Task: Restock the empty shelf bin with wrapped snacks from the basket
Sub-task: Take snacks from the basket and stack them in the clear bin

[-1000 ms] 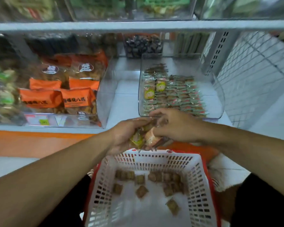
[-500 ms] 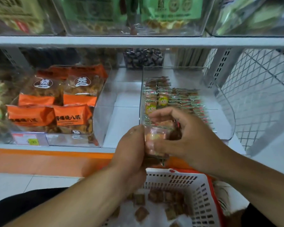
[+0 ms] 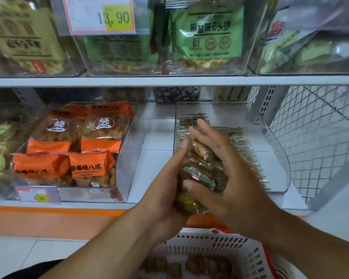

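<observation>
Closest in, the white basket (image 3: 216,250) sat low with a few brown snacks left in the bottom. Just above it both hands were pressed around a stack of wrapped snacks (image 3: 199,170) — the left hand (image 3: 165,188) cupping it from the side, thumb up, the right hand (image 3: 226,178) clamping the other side with fingers spread. Behind them was the clear shelf bin (image 3: 278,158), already holding rows of green-edged packets. Further left, orange bags (image 3: 73,146) filled another bin — a price tag (image 3: 99,15) hung up top.
</observation>
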